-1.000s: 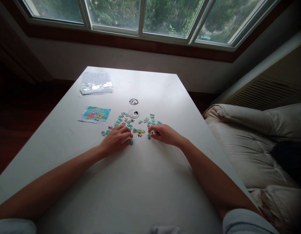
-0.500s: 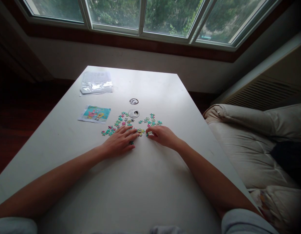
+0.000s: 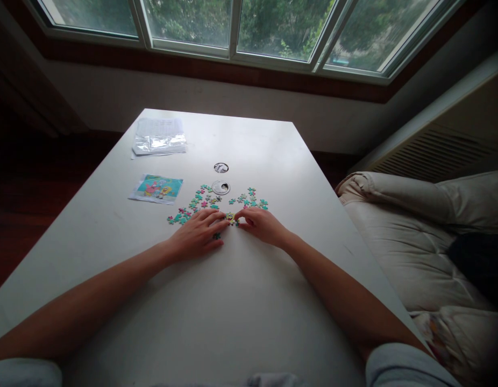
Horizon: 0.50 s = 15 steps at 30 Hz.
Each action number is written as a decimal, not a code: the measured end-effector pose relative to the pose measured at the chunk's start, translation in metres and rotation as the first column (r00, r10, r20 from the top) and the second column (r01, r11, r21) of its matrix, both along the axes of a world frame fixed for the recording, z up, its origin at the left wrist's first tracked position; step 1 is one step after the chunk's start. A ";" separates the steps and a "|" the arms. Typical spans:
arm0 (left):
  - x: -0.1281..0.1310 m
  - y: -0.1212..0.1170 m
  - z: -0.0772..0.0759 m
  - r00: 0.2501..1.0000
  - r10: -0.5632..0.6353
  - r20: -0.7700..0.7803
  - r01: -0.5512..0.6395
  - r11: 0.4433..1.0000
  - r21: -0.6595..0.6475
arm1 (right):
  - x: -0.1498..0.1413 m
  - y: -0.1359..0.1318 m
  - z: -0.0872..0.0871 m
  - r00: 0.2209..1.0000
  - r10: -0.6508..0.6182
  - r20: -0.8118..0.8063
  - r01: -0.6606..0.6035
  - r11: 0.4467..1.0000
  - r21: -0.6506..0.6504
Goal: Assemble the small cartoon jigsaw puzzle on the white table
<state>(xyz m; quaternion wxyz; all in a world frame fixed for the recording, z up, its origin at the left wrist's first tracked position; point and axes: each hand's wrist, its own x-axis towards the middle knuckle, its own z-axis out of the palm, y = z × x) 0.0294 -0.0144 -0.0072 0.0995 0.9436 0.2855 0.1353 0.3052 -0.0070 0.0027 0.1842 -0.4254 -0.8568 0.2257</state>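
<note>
Right hand (image 3: 264, 226) further left, fingers (image 3: 246, 213) bent

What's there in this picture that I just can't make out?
All in the head view:
Yellow puzzle pieces: partly covered by the left hand and right hand.
Whether the right hand grips anything: too small to tell.
Print on the sheets: too small and faint.
Dark item: cut off by the right edge.

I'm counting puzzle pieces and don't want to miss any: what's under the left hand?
Part of a puzzle piece shows between the fingers of the left hand; yellow pieces lie close to its fingertips. Anything beneath the palm is covered and can't be seen.
</note>
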 end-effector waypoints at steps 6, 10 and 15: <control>0.002 -0.001 0.001 0.999 0.010 -0.038 -0.010 1.000 0.010 | -0.004 -0.001 0.000 1.000 0.001 0.001 -0.002 1.000 0.027; 0.002 -0.001 0.003 0.999 0.006 -0.053 -0.006 1.000 0.006 | -0.002 0.000 -0.002 0.999 -0.047 0.002 0.046 0.997 0.060; 0.001 -0.002 0.004 0.999 0.008 -0.034 -0.008 1.000 -0.002 | 0.000 0.000 -0.003 0.998 -0.066 -0.009 0.067 0.994 0.087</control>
